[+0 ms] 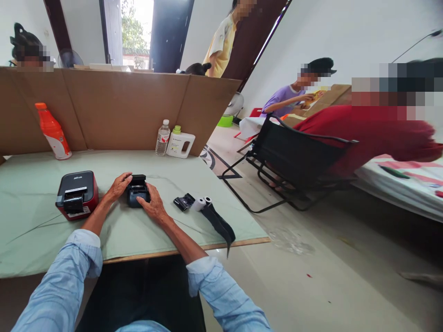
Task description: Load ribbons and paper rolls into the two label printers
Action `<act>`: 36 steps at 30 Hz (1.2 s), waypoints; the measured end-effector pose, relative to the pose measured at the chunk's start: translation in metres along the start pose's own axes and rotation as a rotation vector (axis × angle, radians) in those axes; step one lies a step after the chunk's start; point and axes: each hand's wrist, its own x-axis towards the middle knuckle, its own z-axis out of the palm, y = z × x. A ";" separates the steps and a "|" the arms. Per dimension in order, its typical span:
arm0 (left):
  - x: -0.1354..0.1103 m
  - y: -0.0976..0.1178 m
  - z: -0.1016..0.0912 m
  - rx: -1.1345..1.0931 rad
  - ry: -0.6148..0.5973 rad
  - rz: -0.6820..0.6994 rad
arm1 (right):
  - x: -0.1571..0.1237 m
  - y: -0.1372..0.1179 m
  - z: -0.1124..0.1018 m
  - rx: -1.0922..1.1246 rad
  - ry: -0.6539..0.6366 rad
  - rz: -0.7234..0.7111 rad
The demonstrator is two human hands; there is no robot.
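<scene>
A small black portable receipt printer (134, 199) rests on the green tablecloth, its lid (139, 177) raised. My left hand (119, 185) curls against its left side, with the fingertips at the lid. On the other side, my right hand (153, 201) grips the body, thumb at the front and fingers along the right edge. Left of my hands stands a larger black and red label printer (76, 194). To the right lie white paper rolls (199, 204), a black strap (218, 222) and a dark, shiny packet (183, 202). The inside of the small printer is too small to make out.
A cardboard screen (128, 113) borders the table's back. Before it stand an orange bottle (53, 131), a clear water bottle (162, 138) and a white jug (180, 144). At right, a person in red sits on a black folding chair (301, 157); other people are beyond.
</scene>
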 end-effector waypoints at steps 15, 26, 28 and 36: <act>0.004 0.002 0.003 0.007 0.027 -0.015 | -0.001 0.001 -0.001 0.010 -0.005 -0.005; 0.013 0.005 0.006 -0.027 0.087 -0.088 | 0.002 -0.001 -0.005 0.048 -0.015 -0.034; 0.017 0.005 0.007 -0.037 0.100 -0.110 | 0.007 0.000 -0.007 0.057 -0.018 -0.041; 0.031 0.003 0.007 -0.056 0.124 -0.185 | 0.033 0.003 -0.015 0.039 -0.088 -0.048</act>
